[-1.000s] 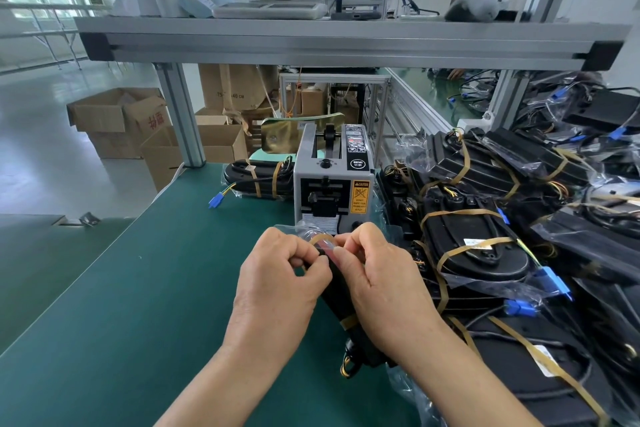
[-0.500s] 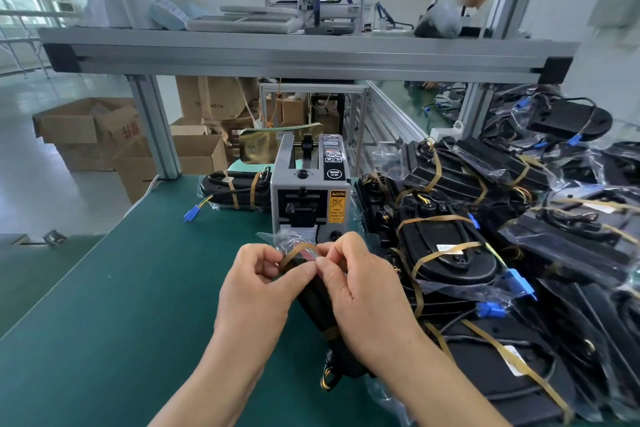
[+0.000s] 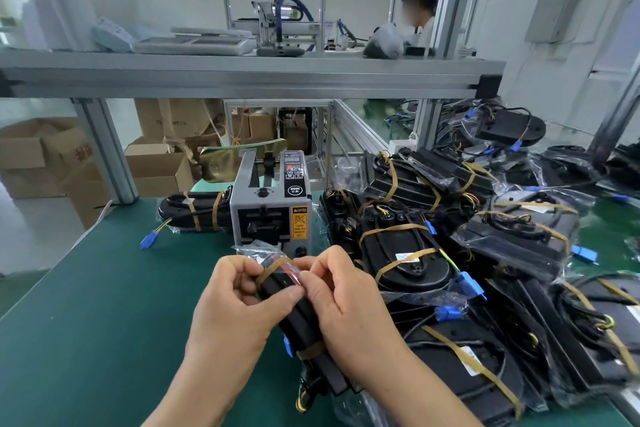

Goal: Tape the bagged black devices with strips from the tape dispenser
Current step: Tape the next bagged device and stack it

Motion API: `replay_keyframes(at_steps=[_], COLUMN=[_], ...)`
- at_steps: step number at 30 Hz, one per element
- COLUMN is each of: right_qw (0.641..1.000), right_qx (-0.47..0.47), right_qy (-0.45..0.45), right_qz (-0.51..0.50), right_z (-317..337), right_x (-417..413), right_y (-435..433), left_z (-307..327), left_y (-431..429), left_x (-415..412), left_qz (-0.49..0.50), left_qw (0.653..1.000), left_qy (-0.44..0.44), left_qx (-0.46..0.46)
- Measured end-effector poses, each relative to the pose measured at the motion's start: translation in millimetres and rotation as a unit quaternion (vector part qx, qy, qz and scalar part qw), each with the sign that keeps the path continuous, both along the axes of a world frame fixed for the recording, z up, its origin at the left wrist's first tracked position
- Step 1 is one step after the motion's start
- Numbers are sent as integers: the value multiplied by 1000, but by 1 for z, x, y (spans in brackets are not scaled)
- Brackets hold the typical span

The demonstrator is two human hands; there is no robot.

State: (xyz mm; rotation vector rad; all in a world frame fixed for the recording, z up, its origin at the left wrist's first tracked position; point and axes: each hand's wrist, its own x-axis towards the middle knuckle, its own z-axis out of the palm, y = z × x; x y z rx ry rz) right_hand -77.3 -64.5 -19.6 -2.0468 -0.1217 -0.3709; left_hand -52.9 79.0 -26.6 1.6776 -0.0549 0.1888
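Note:
A long black device in a clear bag (image 3: pixel 304 319) lies between my hands, just in front of the grey tape dispenser (image 3: pixel 272 210). My left hand (image 3: pixel 235 302) grips its far end from the left, thumb pressed on the bag. My right hand (image 3: pixel 341 298) holds it from the right, fingertips pinching at an amber tape strip (image 3: pixel 272 269) wrapped over the top end. A second amber strip (image 3: pixel 310 350) circles the device lower down. The dispenser's slot (image 3: pixel 261 230) shows no strip that I can make out.
A big heap of taped bagged devices (image 3: pixel 408 253) fills the green bench (image 3: pixel 104 322) on the right. One taped device (image 3: pixel 194 210) lies left of the dispenser. An aluminium shelf (image 3: pixel 242 76) runs overhead. Cardboard boxes (image 3: pixel 45 152) stand on the floor at left. Another person sits beyond the shelf.
Both hands stay on the bagged device and have worked the amber strip further round its top end. The camera view has tilted upward, showing more of the shelf.

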Motion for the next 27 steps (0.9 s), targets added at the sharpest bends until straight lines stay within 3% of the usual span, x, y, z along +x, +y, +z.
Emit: replay_keyframes(at_steps=[9,14,17,21,24,27], right_qw=[999,980,968,959,966,973], right_qx=[8,-176,-238,-281,-248,-144], right_qy=[15,68,64,38,33,79], right_qz=[40,58,40,26,62,164], right_z=[3,21,28,30,39,49], right_x=[-7,-7,-8,-10,-10,-5], right_y=[-6,-5,3,6,0,-6], left_z=[3,5,7,9,2,-1], left_y=[5,4,6,19,47,77], left_x=[-5,-13,-19,-20,-2,13], left_qz=[47,61,32,34,37,-121], left_qw=[999,997,996,985,982,982], left_qy=[-21,-18,-31,-132,-120,-56], left_qx=[-1,31,71,105,143,135])
